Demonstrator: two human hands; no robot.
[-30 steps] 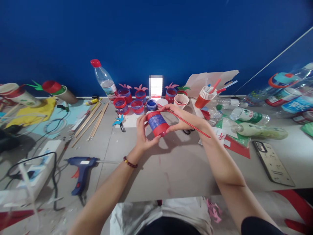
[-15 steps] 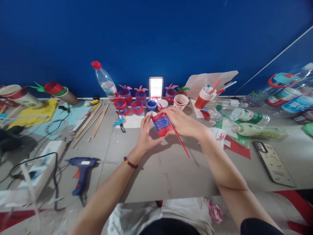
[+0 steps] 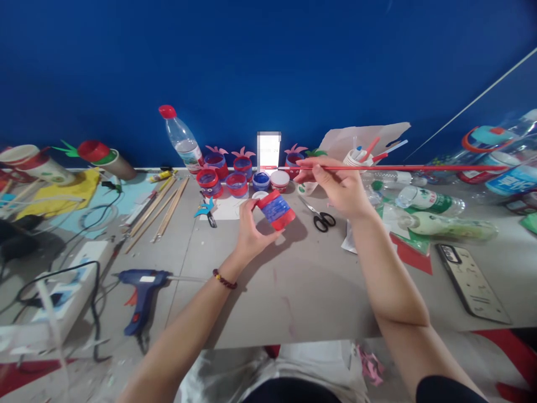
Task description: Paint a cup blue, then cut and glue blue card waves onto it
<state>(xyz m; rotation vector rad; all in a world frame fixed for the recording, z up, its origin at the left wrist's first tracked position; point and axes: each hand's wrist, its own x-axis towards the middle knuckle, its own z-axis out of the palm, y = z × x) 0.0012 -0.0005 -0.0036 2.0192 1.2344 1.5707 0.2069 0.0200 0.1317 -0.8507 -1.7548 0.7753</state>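
In the head view, holds a painted cup (image 3: 277,210), red at both ends with a blue band around the middle, in the left hand (image 3: 250,230): thumb against the lower end, fingers wrapped around the upper-left side. Has it tilted above the back half of the bench (image 3: 319,302). Wears a dark beaded bracelet (image 3: 224,279) on the left wrist. Grasps a long red brush (image 3: 419,168) in the right hand (image 3: 342,187), pinched between thumb and fingertips, roughly parallel to the bench's back edge, tip pointing left and apart from the cup. Has black-handled scissors (image 3: 324,220) lying between both hands. Faces, toward the back edge, a blue paint pot (image 3: 260,181), a white-lidded jar (image 3: 279,180) just beside it, and more red-and-blue cups (image 3: 237,184), some with pink leaf shapes (image 3: 244,153). Has, farther left along that edge, a red-capped bottle (image 3: 187,150), leaning. Has wooden sticks (image 3: 170,215) toward the left edge, a blue glue gun (image 3: 145,291) nearer the front-left corner, plastic bottles (image 3: 432,200) toward the back-right corner, and a phone (image 3: 474,285) near the front-right corner.
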